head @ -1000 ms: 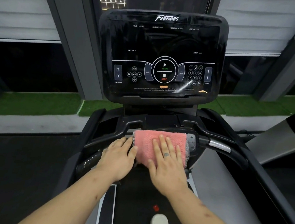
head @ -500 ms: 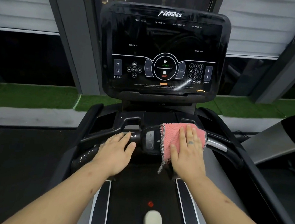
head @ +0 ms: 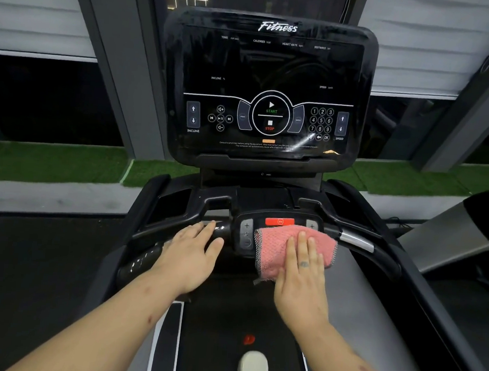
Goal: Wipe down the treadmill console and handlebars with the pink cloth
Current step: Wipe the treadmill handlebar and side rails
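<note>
Pink cloth [head: 294, 249] lies draped over the right part of the small control pod [head: 246, 234] at the middle of the treadmill's front handlebar, just below the red stop button [head: 279, 221]. The right hand [head: 300, 280] lies flat on top of it, fingers straight and close together, pressing the fabric against the pod; no finger curls round the cloth. One lower corner of the cloth hangs off the pod's near edge, beside the thumb.

Left of the pod, the left hand [head: 191, 257] rests on the black left handlebar [head: 160, 231], fingers stretched forward over the bar, thumb pointing toward the pod, holding nothing. The pod's left plus and minus buttons show uncovered between the two hands. Just right of the cloth, the silver grip sensor [head: 356, 241] of the right handlebar is bare.

Above stands the glossy black console [head: 270, 79], marked "Fitness", with START and STOP in a centre ring, INCLINE arrows at left, a number pad and SPEED arrows at right, and pale streaks on its lower right. On the dark belt [head: 227, 310] below the hands, a pale oval object [head: 253, 369] lies near a small red spot [head: 248, 339]. Green turf [head: 49, 164] runs behind the machine.
</note>
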The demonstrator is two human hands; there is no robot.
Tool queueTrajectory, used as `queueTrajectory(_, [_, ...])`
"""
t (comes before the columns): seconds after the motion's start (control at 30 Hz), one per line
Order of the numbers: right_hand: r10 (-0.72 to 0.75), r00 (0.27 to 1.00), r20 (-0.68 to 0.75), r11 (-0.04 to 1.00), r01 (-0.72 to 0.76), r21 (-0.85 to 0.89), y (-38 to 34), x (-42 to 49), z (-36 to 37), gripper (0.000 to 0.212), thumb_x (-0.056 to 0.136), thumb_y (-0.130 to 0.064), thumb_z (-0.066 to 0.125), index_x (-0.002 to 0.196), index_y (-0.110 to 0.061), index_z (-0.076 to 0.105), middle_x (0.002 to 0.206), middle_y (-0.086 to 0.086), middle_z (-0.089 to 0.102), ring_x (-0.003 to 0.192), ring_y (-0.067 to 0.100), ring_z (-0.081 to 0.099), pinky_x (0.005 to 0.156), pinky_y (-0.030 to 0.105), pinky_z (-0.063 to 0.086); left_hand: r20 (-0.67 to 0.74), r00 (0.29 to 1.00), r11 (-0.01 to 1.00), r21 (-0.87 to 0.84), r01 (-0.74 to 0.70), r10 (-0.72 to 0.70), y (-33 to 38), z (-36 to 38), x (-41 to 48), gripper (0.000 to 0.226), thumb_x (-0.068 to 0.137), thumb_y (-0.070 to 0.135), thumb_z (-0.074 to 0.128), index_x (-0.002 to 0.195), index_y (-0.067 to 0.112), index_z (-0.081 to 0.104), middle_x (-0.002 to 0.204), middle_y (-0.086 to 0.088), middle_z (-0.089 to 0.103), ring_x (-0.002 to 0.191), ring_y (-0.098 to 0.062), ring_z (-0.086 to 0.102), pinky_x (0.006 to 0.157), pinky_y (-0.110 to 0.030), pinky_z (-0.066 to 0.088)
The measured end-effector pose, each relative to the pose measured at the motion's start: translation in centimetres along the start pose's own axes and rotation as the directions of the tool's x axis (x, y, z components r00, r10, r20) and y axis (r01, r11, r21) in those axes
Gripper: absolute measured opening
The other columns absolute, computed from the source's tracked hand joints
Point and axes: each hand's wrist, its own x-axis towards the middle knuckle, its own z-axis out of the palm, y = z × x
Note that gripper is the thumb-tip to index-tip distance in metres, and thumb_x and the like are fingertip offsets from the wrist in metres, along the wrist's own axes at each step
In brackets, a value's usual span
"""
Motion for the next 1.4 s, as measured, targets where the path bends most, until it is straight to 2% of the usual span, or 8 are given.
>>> queueTrajectory(0.07, [-0.051,0.999,0.008,0.999,0.050,0.007,-1.6,-0.2,0.2,0.075,0.086,-0.018,0.038,0.160,-0.005,0.031,0.172,0.015,0.012,0.160,0.033,0.006,0.126,0.052,0.011,-0.003,1.000,1.000,0.006,0.001,-0.001,0.0,0.0,0.0,0.063,0.106,0.060,0.022,0.164,0.036,0.015,0.172,0.007,0.016,0.158,-0.015,0.009,0.129,-0.044,0.012])
queueTrajectory(0.2, [-0.121,0.991,0.060,0.993,0.121,0.011,-5.2,-0.2,0.1,0.094,0.078,-0.017,0.065,0.161,-0.009,0.024,0.172,0.013,0.014,0.160,0.034,0.005,0.124,0.054,0.008,0.009,1.000,1.000,0.009,0.001,-0.001,-0.2,0.1,0.2,0.064,0.106,0.062,0.020,0.164,0.037,0.014,0.172,0.007,0.015,0.158,-0.015,0.008,0.129,-0.047,0.012])
queueTrajectory(0.4, [-0.231,0.965,0.121,0.972,0.225,0.067,-8.4,0.3,-0.2,0.095,0.079,-0.020,0.059,0.164,-0.011,0.017,0.173,0.007,0.006,0.160,0.029,0.000,0.125,0.050,0.004,0.013,1.000,1.000,0.009,0.015,-0.015,0.2,0.0,-0.1,0.063,0.106,0.060,0.022,0.164,0.037,0.015,0.172,0.008,0.013,0.159,-0.015,0.006,0.129,-0.047,0.011])
queueTrajectory(0.57, [-0.265,0.955,0.135,0.964,0.260,0.053,-6.4,0.3,-0.7,0.099,0.080,-0.020,0.065,0.165,-0.018,0.014,0.173,0.003,0.010,0.160,0.023,0.004,0.126,0.047,0.007,0.007,1.000,1.000,0.011,0.012,-0.012,-0.2,0.1,0.1,0.064,0.105,0.063,0.020,0.164,0.037,0.014,0.172,0.007,0.014,0.159,-0.015,0.007,0.129,-0.048,0.012])
queueTrajectory(0.87, [-0.202,0.962,0.182,0.979,0.204,0.010,-2.8,-1.4,-1.3,0.101,0.085,-0.020,0.060,0.166,-0.021,0.000,0.174,0.002,0.001,0.160,0.023,0.001,0.125,0.046,0.007,0.006,1.000,1.000,-0.007,0.023,-0.023,0.1,-0.1,-0.2,0.063,0.106,0.061,0.021,0.164,0.038,0.013,0.172,0.007,0.013,0.159,-0.016,0.006,0.128,-0.050,0.013])
queueTrajectory(1.1, [-0.269,0.949,0.162,0.962,0.273,-0.003,-4.3,-0.2,-1.4,0.092,0.077,-0.024,0.062,0.162,-0.013,0.029,0.171,0.009,0.017,0.159,0.029,0.014,0.123,0.050,0.012,0.008,0.999,0.999,-0.007,0.033,-0.033,0.4,-0.3,-0.3,0.062,0.107,0.061,0.022,0.164,0.038,0.014,0.172,0.008,0.013,0.159,-0.017,0.006,0.128,-0.052,0.014])
queueTrajectory(1.27, [-0.256,0.958,0.127,0.967,0.254,0.036,-6.7,2.2,-1.8,0.083,0.087,-0.031,0.052,0.163,-0.014,0.020,0.172,0.005,0.010,0.160,0.026,0.003,0.129,0.051,0.012,0.006,1.000,1.000,-0.008,0.028,-0.028,0.3,-0.1,0.0,0.064,0.106,0.063,0.019,0.164,0.037,0.016,0.172,0.008,0.015,0.159,-0.016,0.007,0.128,-0.050,0.014])
queueTrajectory(1.4, [-0.253,0.962,0.103,0.967,0.250,0.042,-7.2,2.9,-1.6,0.081,0.089,-0.024,0.051,0.163,-0.014,0.020,0.172,0.006,0.015,0.160,0.026,0.007,0.127,0.054,0.017,-0.006,1.000,1.000,0.006,0.020,-0.020,0.0,0.3,0.2,0.065,0.105,0.064,0.018,0.164,0.036,0.017,0.172,0.006,0.017,0.159,-0.018,0.009,0.128,-0.050,0.014])
